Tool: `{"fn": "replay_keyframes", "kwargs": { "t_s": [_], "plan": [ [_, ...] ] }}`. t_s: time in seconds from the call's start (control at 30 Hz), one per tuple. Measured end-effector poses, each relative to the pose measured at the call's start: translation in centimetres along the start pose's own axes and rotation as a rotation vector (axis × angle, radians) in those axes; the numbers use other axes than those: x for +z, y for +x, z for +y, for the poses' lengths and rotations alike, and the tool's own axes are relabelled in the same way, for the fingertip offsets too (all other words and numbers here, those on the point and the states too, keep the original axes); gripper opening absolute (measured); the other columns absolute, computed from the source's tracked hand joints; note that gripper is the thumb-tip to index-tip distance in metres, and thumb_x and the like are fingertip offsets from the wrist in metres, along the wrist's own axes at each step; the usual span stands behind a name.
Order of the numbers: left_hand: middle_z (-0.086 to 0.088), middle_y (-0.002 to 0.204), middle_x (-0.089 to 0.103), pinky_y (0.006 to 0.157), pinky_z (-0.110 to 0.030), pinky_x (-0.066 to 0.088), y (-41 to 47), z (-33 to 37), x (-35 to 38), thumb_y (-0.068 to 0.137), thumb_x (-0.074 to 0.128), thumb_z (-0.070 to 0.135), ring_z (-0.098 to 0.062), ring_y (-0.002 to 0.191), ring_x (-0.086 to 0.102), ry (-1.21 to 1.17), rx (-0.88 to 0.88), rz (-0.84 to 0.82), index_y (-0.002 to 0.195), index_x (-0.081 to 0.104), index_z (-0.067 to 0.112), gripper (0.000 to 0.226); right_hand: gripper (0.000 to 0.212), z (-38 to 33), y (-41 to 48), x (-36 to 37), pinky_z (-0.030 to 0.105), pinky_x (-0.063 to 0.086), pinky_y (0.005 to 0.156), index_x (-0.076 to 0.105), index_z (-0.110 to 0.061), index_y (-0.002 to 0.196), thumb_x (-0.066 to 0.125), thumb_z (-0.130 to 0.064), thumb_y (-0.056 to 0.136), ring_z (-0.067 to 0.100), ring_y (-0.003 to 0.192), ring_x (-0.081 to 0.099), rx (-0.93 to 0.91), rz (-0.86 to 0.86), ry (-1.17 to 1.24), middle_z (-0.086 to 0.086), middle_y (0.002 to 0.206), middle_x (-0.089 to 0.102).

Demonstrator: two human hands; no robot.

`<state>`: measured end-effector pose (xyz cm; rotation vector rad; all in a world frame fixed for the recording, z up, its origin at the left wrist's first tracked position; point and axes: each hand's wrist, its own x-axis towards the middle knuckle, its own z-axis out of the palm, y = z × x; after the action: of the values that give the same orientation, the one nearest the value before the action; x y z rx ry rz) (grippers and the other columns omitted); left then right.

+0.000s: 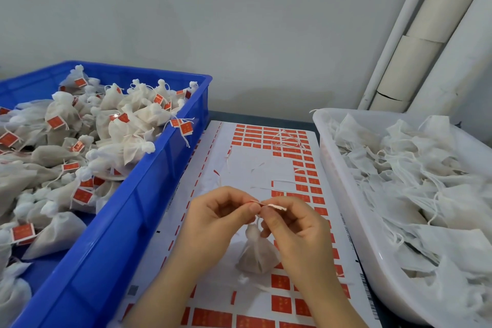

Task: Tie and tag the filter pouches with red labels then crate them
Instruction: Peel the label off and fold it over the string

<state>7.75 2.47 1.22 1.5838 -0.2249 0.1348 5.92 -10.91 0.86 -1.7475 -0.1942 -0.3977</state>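
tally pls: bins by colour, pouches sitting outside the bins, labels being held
blue crate: 1
white tray: 1
pouch outside the bins: 1
red label, pinched by left hand and right hand: 1
total: 4

Nothing legible: red labels [280,282] on label sheet [247,165] carry blurred marks (edge print [346,229] and barcode [368,293], lower right, also unreadable).
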Motion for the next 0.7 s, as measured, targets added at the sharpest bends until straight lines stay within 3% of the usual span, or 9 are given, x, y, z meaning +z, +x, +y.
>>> {"fn": "replay_keyframes", "kwargs": {
  "t_s": [0.07,0.17,0.27,0.37,0.47,0.63,0.7],
  "plan": [
    [0.003,0.068,0.07,0.059,-0.014,0.052,0.01,-0.03,0.07,0.079,0.066,0.006,-0.012,0.065,0.067,0.013,-0.006,-0.003,0.067,0.072,0.027,0.025,0.019,0.05,-0.06,0.11,0.01,0.048,0.057,0.062,-0.034,0.076,0.063,-0.017,0.084,0.005,0.07,0.062,-0.033,0.001,-0.044,-0.018,0.075,0.065],
    [0.003,0.072,0.071,0.06,-0.016,0.052,-0.06,0.24,0.26,0.077,0.066,0.016,-0.013,0.068,0.068,-0.057,-0.079,-0.029,0.076,0.07,0.022,0.007,0.008,-0.38,-0.13,0.17,0.008,0.047,0.058,0.062,-0.034,0.075,0.062,-0.028,0.08,0.002,0.071,0.061,-0.082,0.042,-0.054,-0.02,0.074,0.065],
    [0.011,0.08,0.071,0.063,-0.014,0.052,-0.09,0.07,0.16,0.073,0.07,0.032,-0.007,0.078,0.068,-0.03,-0.166,-0.166,0.087,0.067,0.024,0.016,0.003,-0.43,-0.15,-0.04,0.006,0.047,0.058,0.064,-0.037,0.072,0.061,-0.037,0.073,0.0,0.071,0.063,-0.098,0.115,-0.004,-0.021,0.071,0.066],
    [0.016,0.085,0.07,0.068,-0.016,0.054,-0.31,0.08,0.45,0.073,0.075,0.024,-0.004,0.082,0.068,0.138,-0.212,-0.304,0.086,0.068,0.031,0.017,0.004,-0.49,-0.12,-0.04,0.005,0.046,0.057,0.065,-0.038,0.07,0.062,-0.039,0.071,-0.001,0.071,0.064,-0.071,0.163,0.043,-0.02,0.071,0.067],
    [0.016,0.078,0.07,0.069,-0.017,0.055,-0.14,-0.37,0.39,0.083,0.067,0.021,-0.005,0.079,0.067,0.242,-0.171,-0.218,0.079,0.071,0.031,0.011,0.01,-0.31,0.04,-0.1,0.004,0.046,0.059,0.064,-0.035,0.073,0.06,-0.043,0.07,-0.002,0.08,0.063,-0.046,0.164,0.062,-0.021,0.079,0.067],
    [0.01,0.076,0.071,0.064,-0.013,0.051,0.25,-0.59,-0.16,0.077,0.07,0.024,-0.008,0.079,0.065,0.136,-0.132,-0.041,0.078,0.074,0.026,0.005,0.029,-0.11,0.35,-0.34,0.007,0.048,0.067,0.06,-0.041,0.09,0.06,-0.057,0.066,-0.008,0.092,0.056,0.107,-0.141,-0.025,-0.031,0.093,0.061],
    [0.007,0.073,0.071,0.059,-0.012,0.049,0.29,-0.62,-0.23,0.074,0.069,0.032,-0.008,0.075,0.066,0.1,-0.131,0.011,0.078,0.074,0.025,0.009,0.025,-0.08,0.39,-0.15,0.011,0.05,0.071,0.058,-0.044,0.097,0.067,-0.044,0.074,-0.009,0.094,0.055,0.134,-0.238,-0.088,-0.033,0.096,0.059]
  ]
}}
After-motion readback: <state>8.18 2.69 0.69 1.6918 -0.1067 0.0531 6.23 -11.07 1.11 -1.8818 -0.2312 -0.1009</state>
